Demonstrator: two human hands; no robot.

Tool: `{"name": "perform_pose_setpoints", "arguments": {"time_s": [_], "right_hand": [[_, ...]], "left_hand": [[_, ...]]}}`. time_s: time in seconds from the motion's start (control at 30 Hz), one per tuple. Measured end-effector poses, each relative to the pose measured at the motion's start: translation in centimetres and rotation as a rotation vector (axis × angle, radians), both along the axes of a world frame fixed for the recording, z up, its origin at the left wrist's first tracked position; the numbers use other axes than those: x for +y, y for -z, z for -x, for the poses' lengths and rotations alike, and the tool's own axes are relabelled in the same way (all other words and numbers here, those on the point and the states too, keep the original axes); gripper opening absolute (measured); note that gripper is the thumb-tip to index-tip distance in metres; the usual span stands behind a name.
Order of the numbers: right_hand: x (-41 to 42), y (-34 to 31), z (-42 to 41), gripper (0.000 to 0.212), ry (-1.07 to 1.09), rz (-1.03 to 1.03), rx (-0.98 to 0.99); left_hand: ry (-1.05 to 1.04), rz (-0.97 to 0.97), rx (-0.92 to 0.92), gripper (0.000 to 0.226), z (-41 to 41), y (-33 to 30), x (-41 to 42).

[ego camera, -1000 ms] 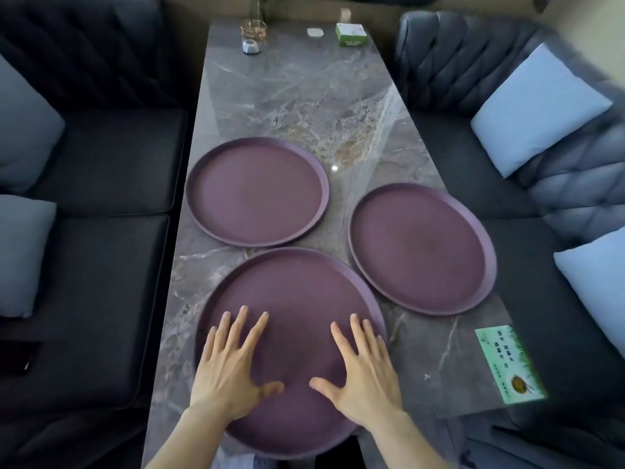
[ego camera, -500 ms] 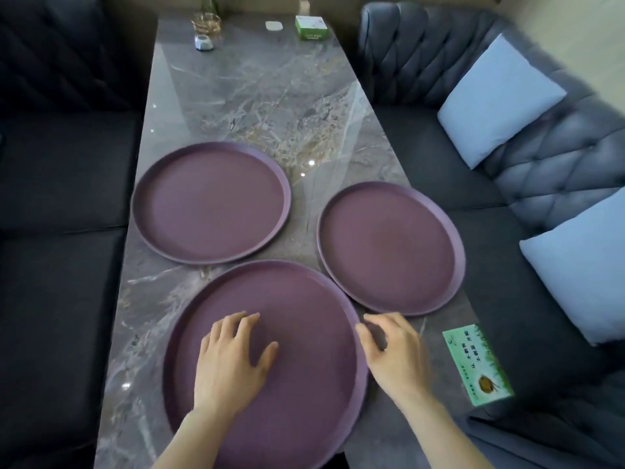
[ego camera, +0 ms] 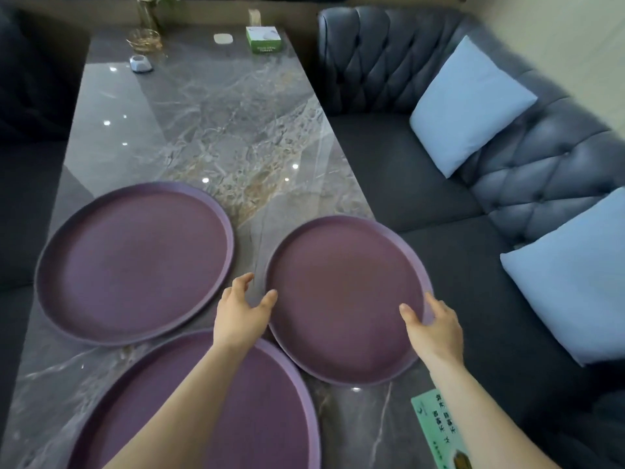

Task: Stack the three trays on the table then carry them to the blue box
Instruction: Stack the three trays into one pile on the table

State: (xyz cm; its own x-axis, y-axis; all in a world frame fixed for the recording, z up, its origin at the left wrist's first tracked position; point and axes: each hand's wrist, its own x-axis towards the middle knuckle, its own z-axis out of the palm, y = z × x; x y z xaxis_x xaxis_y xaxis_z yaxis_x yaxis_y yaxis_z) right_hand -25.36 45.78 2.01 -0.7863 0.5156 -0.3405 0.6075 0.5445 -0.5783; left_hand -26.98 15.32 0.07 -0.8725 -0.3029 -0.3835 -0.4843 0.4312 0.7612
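Observation:
Three round purple trays lie on the marble table: the left tray, the right tray and the larger near tray. My left hand holds the right tray's left rim, thumb on the edge and fingers in the gap between the trays. My right hand holds its right rim, thumb inside and fingers over the outer edge. My left forearm crosses above the near tray. No blue box is in view.
A green card lies at the table's near right corner. At the far end stand a green box, a glass vase and a small white object. A dark sofa with pale blue cushions flanks the right side.
Both hands left the near tray and moved forward and right to the right tray, one on each side of its rim. The camera view shifted right.

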Motion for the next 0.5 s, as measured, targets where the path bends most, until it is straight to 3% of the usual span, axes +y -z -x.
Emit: {"name": "perform_pose_setpoints", "arguments": {"time_s": [0.2,0.5], "right_hand": [[0.8,1.7,3.4,0.084,0.099,0.159,0.006],[0.4,0.5,4.1,0.073,0.234,0.280,0.137]], "left_hand": [[0.004,-0.129,-0.096,0.088,3.1,1.2,2.6],[-0.124,-0.399,-0.004,0.103,3.3,-0.5,3.7]]}}
